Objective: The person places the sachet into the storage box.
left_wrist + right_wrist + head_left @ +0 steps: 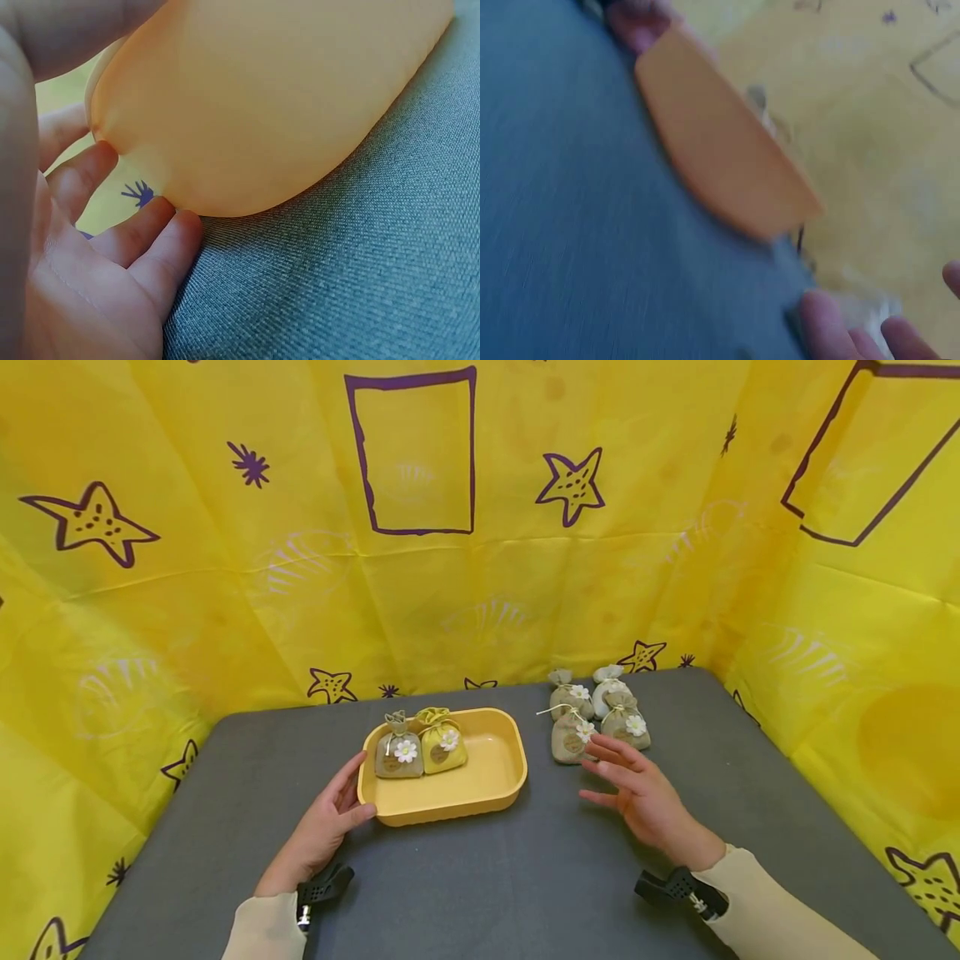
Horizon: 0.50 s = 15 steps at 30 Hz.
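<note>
My left hand holds the left end of a yellow plastic tray, thumb at the near corner and fingers along the side. In the left wrist view, fingertips touch the outer wall of the tray. A grey-brown drawstring sachet and a yellow sachet, each with a white flower, stand side by side in its left half. My right hand, fingers spread and holding nothing, hovers just in front of several more sachets, including a tan one, a brown one and a white one.
A dark grey cloth-covered table carries everything. Yellow fabric printed with starfish and frames hangs close behind its back edge and along both sides. Another tan sachet stands in the rear of the right group.
</note>
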Tool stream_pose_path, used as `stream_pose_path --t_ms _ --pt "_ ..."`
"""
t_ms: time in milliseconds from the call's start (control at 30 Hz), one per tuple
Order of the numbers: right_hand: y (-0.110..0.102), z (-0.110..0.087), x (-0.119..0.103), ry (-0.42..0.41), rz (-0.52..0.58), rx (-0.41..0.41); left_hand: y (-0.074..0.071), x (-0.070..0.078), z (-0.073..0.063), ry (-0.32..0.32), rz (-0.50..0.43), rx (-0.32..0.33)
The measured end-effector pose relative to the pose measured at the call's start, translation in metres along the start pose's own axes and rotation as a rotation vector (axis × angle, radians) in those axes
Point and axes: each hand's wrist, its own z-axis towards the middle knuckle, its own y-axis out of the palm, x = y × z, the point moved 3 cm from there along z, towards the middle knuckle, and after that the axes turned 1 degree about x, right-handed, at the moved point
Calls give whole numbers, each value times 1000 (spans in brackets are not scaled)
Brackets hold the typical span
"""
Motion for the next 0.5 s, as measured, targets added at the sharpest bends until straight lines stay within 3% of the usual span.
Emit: stream_pose_path --t_ms 267,500 --pt "-68 -30 1 62 -62 100 -2 -1 1 -13 31 12" --pt "-106 -42 -7 -13 -19 57 -1 -2 1 -32 50 24"
